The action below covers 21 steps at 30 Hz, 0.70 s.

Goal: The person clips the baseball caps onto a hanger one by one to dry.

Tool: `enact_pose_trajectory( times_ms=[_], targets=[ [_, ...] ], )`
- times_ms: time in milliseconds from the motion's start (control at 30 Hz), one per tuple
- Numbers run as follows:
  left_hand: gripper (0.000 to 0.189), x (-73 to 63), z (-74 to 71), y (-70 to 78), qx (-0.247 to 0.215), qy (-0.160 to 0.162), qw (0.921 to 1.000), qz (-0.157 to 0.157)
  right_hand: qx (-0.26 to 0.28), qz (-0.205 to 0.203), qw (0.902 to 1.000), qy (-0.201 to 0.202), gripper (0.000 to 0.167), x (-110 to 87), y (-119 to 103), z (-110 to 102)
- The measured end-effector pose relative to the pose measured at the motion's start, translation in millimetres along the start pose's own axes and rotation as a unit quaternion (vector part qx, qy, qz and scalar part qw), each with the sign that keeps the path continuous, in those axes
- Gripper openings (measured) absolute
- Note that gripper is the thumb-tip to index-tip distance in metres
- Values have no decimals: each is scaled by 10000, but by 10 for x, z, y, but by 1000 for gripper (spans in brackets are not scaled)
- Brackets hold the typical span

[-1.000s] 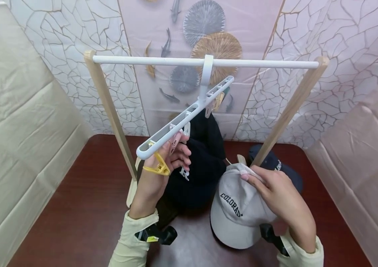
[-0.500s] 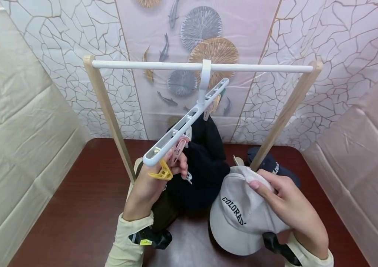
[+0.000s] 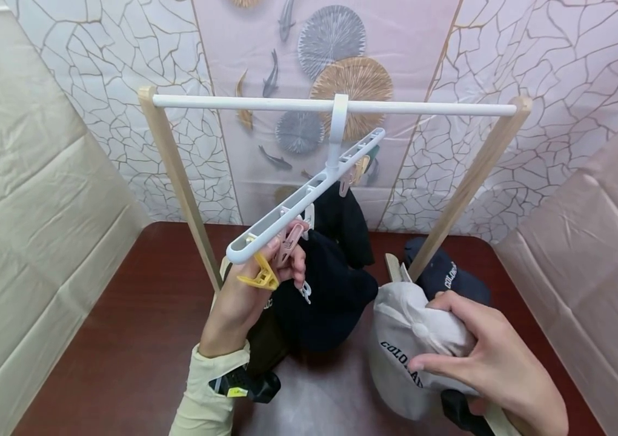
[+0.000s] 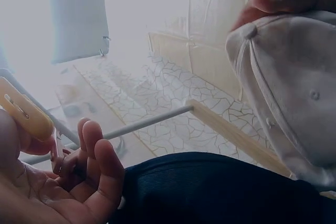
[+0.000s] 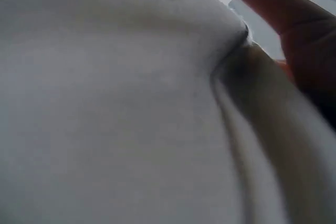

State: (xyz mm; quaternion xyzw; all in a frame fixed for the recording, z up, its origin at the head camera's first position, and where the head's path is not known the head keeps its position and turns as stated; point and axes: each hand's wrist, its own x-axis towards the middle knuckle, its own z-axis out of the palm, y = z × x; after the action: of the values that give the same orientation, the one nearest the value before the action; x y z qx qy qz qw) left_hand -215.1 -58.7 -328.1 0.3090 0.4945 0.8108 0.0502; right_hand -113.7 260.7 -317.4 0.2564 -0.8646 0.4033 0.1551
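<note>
Of the two hands, we note the left hand (image 3: 242,303) pinching a pink clip (image 3: 289,242) beneath the white hanger (image 3: 333,172), the right hand (image 3: 505,357) at the gray cap (image 3: 420,339), right of a dark cap (image 3: 336,290), thumb and forefinger spread wide, other fingers hidden, grip we cannot tell.

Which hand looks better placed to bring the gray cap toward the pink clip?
Likely the right hand: it holds the gray cap, while the left hand pinches the pink clip.
</note>
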Motion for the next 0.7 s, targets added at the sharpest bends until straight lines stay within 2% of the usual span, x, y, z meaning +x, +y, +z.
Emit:
enact_pose_trajectory(
  times_ms=[167,300,400,533,633,700],
  targets=[
    [46,-21,20,-28,-97,16,10000,-10,-815,-140,9964,160,53,-43,-120,40],
    [51,-22,35,-46,-85,-67,9999,-6,-1368,-569,9887,222,42,-50,-185,27],
    [55,-26,38,-50,-4,-183,9998,-77,-1650,-745,9834,109,36,-84,-195,-11],
    [61,-26,50,-32,75,-275,9993,-243,-1813,-857,9792,-314,31,-152,-153,-59],
    [72,-5,64,-5,95,-264,9990,-342,-1827,-1019,9743,-833,29,-176,-111,-63],
    [70,14,76,22,141,-240,9986,-454,-1763,-1151,9704,-1186,29,-170,-94,-49]
  ],
)
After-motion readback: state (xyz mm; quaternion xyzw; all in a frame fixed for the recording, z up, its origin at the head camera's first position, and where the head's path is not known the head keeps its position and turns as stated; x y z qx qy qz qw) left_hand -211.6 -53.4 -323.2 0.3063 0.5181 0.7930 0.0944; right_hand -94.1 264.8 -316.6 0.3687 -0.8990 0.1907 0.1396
